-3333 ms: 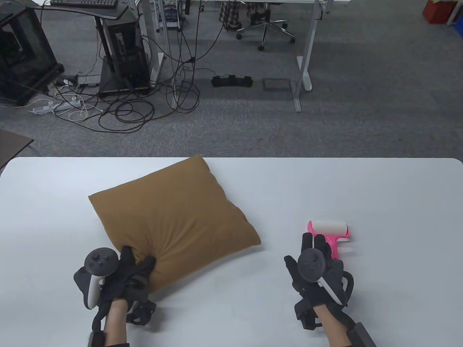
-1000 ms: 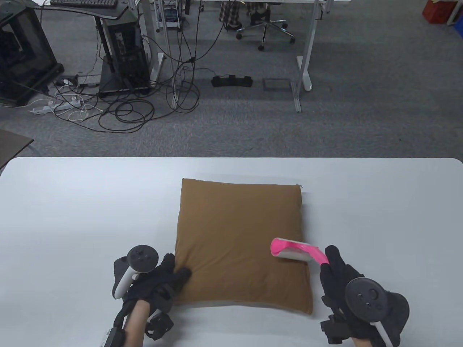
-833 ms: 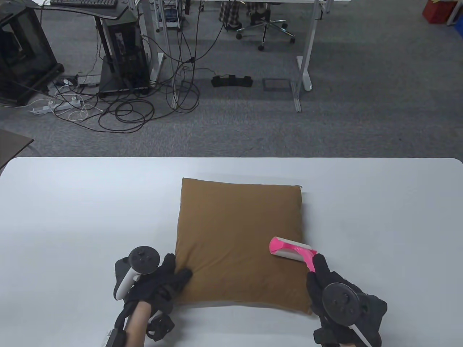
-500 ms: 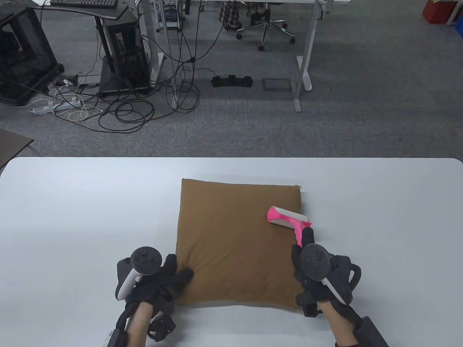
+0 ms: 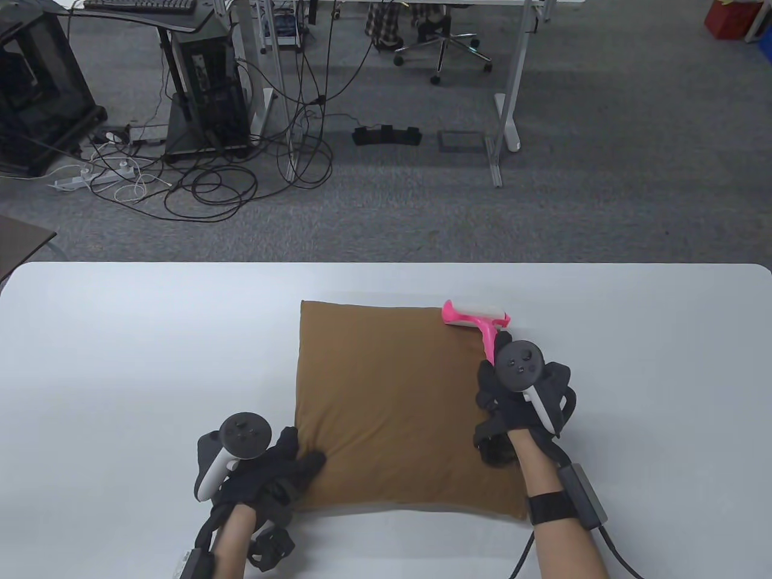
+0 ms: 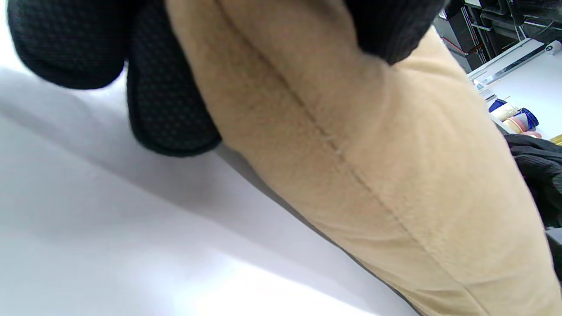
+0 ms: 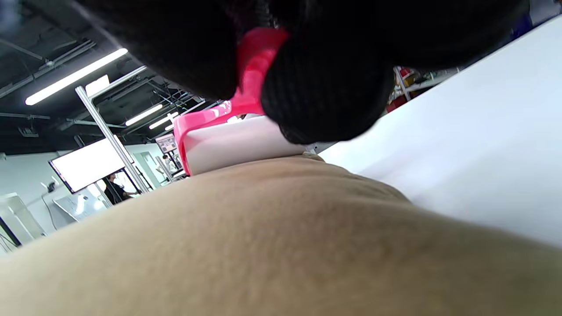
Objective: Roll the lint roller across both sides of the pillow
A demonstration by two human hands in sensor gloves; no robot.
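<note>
A tan square pillow (image 5: 392, 410) lies flat on the white table (image 5: 120, 362). My left hand (image 5: 283, 467) grips its near left corner; in the left wrist view the gloved fingers (image 6: 171, 109) press the pillow's seam edge (image 6: 351, 153). My right hand (image 5: 512, 398) grips the pink handle of the lint roller (image 5: 476, 316). The white roll sits on the pillow's far right corner. In the right wrist view the roller (image 7: 228, 145) rests on the pillow fabric (image 7: 263, 245), with the pink handle between my fingers (image 7: 325, 96).
The table's far edge runs just beyond the pillow. Behind it lie grey carpet, tangled cables (image 5: 211, 181), a computer tower (image 5: 208, 84) and desk legs (image 5: 506, 102).
The left hand dragged the pillow from the left to the table's middle and holds its corner. The right hand took up the roller and rolled it from the near right part to the far right corner.
</note>
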